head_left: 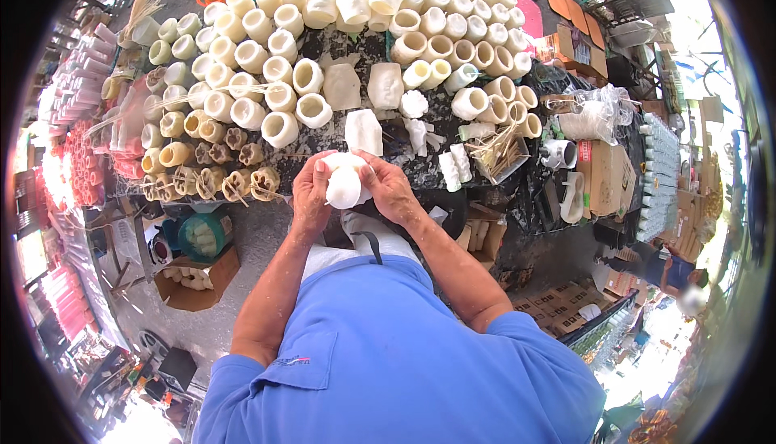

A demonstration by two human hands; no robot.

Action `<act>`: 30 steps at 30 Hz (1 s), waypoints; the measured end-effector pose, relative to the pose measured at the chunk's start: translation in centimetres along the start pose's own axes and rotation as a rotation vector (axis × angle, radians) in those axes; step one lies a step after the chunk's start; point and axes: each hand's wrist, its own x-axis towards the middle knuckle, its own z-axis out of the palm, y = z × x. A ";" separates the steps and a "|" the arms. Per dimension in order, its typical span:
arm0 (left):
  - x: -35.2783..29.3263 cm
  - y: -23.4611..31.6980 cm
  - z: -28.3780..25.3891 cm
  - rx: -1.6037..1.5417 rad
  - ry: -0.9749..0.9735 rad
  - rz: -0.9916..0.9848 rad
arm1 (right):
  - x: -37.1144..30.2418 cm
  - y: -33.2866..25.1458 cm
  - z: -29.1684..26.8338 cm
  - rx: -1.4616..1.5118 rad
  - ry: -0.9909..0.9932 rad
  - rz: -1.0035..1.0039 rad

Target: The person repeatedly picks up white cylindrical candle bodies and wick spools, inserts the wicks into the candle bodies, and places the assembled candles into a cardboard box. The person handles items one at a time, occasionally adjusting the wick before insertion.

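Just in front of my body, my left hand point(309, 191) and my right hand point(390, 192) grip a smooth white waxy piece point(345, 188) from both sides. It has a rounded, ball-like end turned toward me, and the thumbs press on its upper part. Right beyond it a white block-shaped piece point(364, 131) lies at the table's near edge. Two paler pieces, one a greyish slab point(342, 86) and one a cream block point(385, 86), lie farther back. Right of my hands are a white figure-like piece point(419, 136) and a pair of ridged white sticks point(454, 167).
Rows of hollow cream cylinders point(279, 128) crowd the dark worktable point(311, 141). Brownish ones holding sticks point(237, 185) line its near left edge. A box of thin sticks point(499, 153) sits right. A carton with white pieces point(198, 280) stands on the floor; another person point(675, 274) is far right.
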 end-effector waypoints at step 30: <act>-1.0 4.7 0.3 -0.077 0.020 0.210 | -0.3 -4.1 5.3 0.247 0.218 -0.239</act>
